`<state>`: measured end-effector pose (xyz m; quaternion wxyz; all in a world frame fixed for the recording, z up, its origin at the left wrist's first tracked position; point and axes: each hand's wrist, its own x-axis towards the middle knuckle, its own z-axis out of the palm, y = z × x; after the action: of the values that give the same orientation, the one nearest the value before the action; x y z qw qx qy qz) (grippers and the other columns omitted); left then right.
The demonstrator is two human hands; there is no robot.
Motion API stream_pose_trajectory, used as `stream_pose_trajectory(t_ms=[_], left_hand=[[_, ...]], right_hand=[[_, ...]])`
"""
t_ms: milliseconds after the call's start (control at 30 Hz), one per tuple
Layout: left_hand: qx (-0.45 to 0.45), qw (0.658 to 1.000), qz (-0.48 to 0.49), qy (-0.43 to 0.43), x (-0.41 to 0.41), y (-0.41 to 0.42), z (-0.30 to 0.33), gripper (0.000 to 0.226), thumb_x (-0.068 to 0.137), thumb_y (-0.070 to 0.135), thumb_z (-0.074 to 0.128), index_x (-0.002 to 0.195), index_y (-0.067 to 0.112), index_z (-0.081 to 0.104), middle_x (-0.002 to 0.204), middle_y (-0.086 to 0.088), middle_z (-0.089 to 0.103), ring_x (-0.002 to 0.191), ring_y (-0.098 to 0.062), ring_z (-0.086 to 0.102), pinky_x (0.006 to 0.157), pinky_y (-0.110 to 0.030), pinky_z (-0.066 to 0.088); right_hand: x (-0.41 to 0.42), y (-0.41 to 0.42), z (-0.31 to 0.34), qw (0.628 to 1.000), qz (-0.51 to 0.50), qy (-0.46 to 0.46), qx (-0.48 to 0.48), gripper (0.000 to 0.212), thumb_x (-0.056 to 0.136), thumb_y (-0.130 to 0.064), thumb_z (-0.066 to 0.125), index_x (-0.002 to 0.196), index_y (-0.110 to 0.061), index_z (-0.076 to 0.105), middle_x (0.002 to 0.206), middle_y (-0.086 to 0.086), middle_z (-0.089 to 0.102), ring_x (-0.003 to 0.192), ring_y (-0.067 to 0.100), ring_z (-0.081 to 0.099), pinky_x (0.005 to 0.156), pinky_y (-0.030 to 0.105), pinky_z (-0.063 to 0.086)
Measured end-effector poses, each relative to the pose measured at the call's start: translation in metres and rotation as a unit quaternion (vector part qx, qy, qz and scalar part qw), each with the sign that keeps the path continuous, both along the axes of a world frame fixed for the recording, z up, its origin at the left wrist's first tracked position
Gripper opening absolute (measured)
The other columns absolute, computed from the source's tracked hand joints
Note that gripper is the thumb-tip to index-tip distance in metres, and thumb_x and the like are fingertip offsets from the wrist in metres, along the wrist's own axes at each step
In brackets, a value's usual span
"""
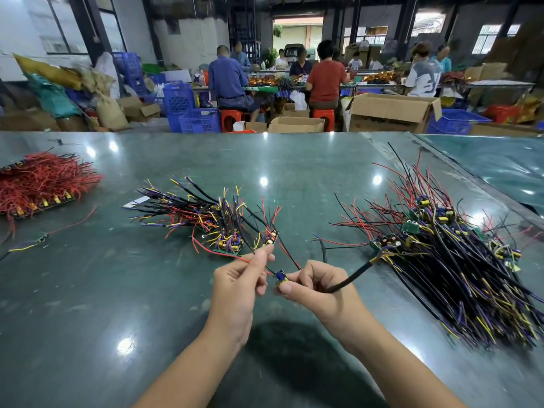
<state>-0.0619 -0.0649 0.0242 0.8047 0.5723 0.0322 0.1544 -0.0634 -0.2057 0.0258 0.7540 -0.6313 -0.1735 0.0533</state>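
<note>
Both my hands are raised over the green table [176,290]. My right hand [321,285] pinches a small circuit board [281,278] with blue and yellow parts, and a thick black cable [350,278] runs out of its fist to the right. My left hand [240,282] pinches the thin red and black wires [266,262] leading up from that board. A second small board [270,238] hangs on wires just above my left fingers.
A pile of wired boards [203,219] lies ahead at centre. A larger pile [447,254] lies to the right. Red-wired boards [38,184] sit far left, with a loose wired piece [41,238] nearby. Behind the table, people sit among cardboard boxes [391,111] and blue crates [194,119].
</note>
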Motion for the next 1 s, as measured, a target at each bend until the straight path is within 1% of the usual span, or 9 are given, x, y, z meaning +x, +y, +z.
stream_pose_trajectory(t_ms=[67, 133, 400, 600, 633, 700, 767, 867, 1000], left_hand=[[-0.064, 0.998, 0.011, 0.016, 0.002, 0.005, 0.007, 0.02, 0.093, 0.011, 0.053, 0.084, 0.006, 0.07, 0.079, -0.002, 0.072, 0.045, -0.001, 0.043, 0.038, -0.01, 0.03], [-0.098, 0.995, 0.026, 0.021, 0.007, 0.015, 0.012, 0.018, 0.095, 0.014, 0.051, 0.093, 0.008, 0.068, 0.078, -0.003, 0.073, 0.042, -0.001, 0.041, 0.036, -0.009, 0.029], [-0.075, 0.996, 0.023, 0.047, 0.014, 0.041, 0.015, 0.019, 0.096, 0.017, 0.051, 0.089, 0.009, 0.067, 0.065, 0.0, 0.07, 0.043, 0.001, 0.049, 0.041, -0.007, 0.041], [-0.086, 0.994, -0.026, 0.059, 0.015, 0.045, 0.014, 0.023, 0.094, 0.027, 0.051, 0.099, 0.011, 0.067, 0.072, 0.0, 0.072, 0.045, 0.0, 0.051, 0.042, -0.008, 0.043], [-0.093, 0.993, -0.046, 0.059, 0.014, 0.044, 0.014, 0.029, 0.09, 0.033, 0.054, 0.104, 0.011, 0.066, 0.075, 0.0, 0.072, 0.047, 0.0, 0.051, 0.042, -0.009, 0.043], [-0.083, 0.988, -0.117, 0.061, 0.01, 0.039, 0.012, 0.056, 0.072, 0.054, 0.069, 0.111, 0.014, 0.065, 0.083, -0.001, 0.072, 0.052, -0.002, 0.052, 0.045, -0.011, 0.044], [-0.008, 0.979, -0.197, 0.059, 0.005, 0.028, 0.006, 0.071, 0.051, 0.059, 0.083, 0.108, 0.019, 0.069, 0.09, -0.002, 0.072, 0.06, -0.005, 0.056, 0.052, -0.015, 0.047], [0.109, 0.965, -0.234, 0.043, -0.003, 0.01, -0.003, 0.029, 0.066, 0.031, 0.084, 0.094, 0.025, 0.077, 0.089, -0.005, 0.074, 0.074, -0.011, 0.063, 0.065, -0.021, 0.052], [0.056, 0.981, -0.185, 0.016, -0.001, 0.005, -0.005, 0.017, 0.068, 0.017, 0.071, 0.082, 0.016, 0.078, 0.087, -0.01, 0.074, 0.078, -0.014, 0.07, 0.069, -0.021, 0.055]], right_hand=[[0.001, -0.001, -0.002, 1.0, 0.006, -0.003, -0.019, 0.04, 0.078, 0.007, 0.069, 0.059, -0.009, 0.038, 0.072, 0.011, 0.066, 0.073, 0.022, 0.06, 0.069, 0.03, 0.043], [0.002, -0.008, -0.003, 0.999, 0.011, -0.004, -0.037, 0.041, 0.078, 0.005, 0.071, 0.058, -0.012, 0.04, 0.073, 0.01, 0.068, 0.073, 0.021, 0.062, 0.07, 0.029, 0.045], [0.005, -0.022, -0.002, 0.995, 0.038, -0.002, -0.094, 0.046, 0.077, 0.004, 0.072, 0.054, -0.02, 0.041, 0.072, 0.007, 0.068, 0.074, 0.017, 0.065, 0.068, 0.021, 0.047], [0.006, -0.024, 0.0, 0.998, 0.016, 0.002, -0.064, 0.042, 0.075, 0.004, 0.073, 0.056, -0.014, 0.04, 0.074, 0.008, 0.069, 0.072, 0.019, 0.062, 0.069, 0.024, 0.047], [0.005, -0.024, -0.001, 0.999, 0.007, 0.001, -0.053, 0.041, 0.074, 0.002, 0.074, 0.057, -0.013, 0.04, 0.075, 0.007, 0.069, 0.071, 0.018, 0.06, 0.067, 0.023, 0.046], [0.004, -0.022, -0.001, 0.999, -0.003, -0.004, -0.035, 0.041, 0.073, -0.004, 0.078, 0.059, -0.01, 0.04, 0.076, 0.005, 0.07, 0.067, 0.014, 0.055, 0.062, 0.019, 0.042], [0.002, -0.02, 0.0, 0.999, 0.0, -0.014, -0.033, 0.039, 0.072, -0.009, 0.076, 0.059, -0.009, 0.039, 0.077, 0.004, 0.07, 0.067, 0.014, 0.051, 0.061, 0.023, 0.039], [0.002, -0.017, -0.003, 0.999, 0.009, -0.034, -0.035, 0.037, 0.076, -0.01, 0.073, 0.061, -0.01, 0.039, 0.081, 0.008, 0.072, 0.073, 0.018, 0.055, 0.069, 0.033, 0.038], [0.003, -0.013, -0.009, 0.995, -0.043, -0.054, -0.075, 0.027, 0.078, -0.008, 0.074, 0.069, -0.011, 0.049, 0.083, 0.012, 0.068, 0.07, 0.017, 0.051, 0.064, 0.032, 0.038]])
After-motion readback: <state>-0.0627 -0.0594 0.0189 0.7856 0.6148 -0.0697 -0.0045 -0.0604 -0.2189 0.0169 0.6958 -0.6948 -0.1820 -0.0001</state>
